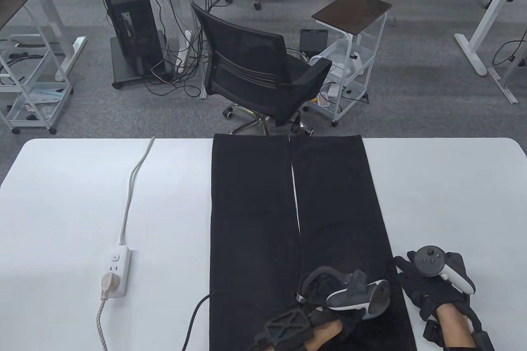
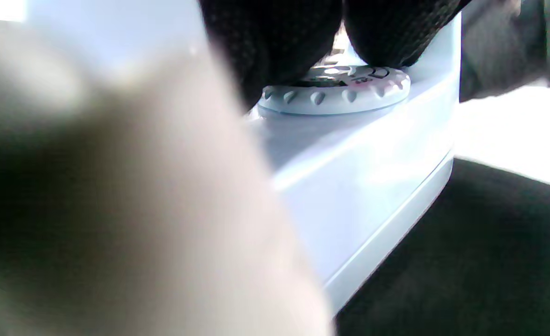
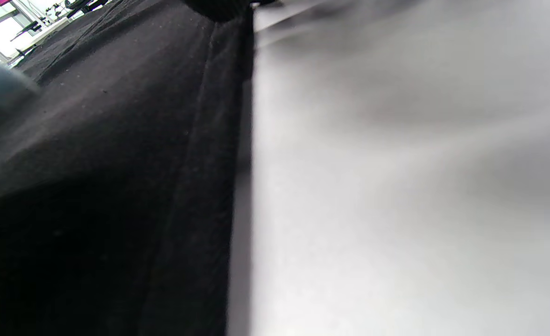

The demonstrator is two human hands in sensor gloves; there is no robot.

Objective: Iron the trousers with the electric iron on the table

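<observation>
Black trousers (image 1: 255, 202) lie flat on the white table (image 1: 82, 202), legs pointing away from me. My left hand (image 1: 325, 287) is over the right leg near the front edge. In the left wrist view its gloved fingertips (image 2: 279, 42) sit on the ribbed temperature dial (image 2: 335, 93) of a white electric iron (image 2: 363, 177) that stands on the trousers (image 2: 466, 261). The iron is hidden under the hand in the table view. My right hand (image 1: 411, 277) rests flat on the table, its fingers at the trousers' right edge (image 3: 116, 140).
A white power strip (image 1: 116, 270) with a plug in it lies at the left. A black cord (image 1: 197, 310) runs from the front edge across the trousers toward my left hand. A black office chair (image 1: 263, 75) stands behind the table's far edge.
</observation>
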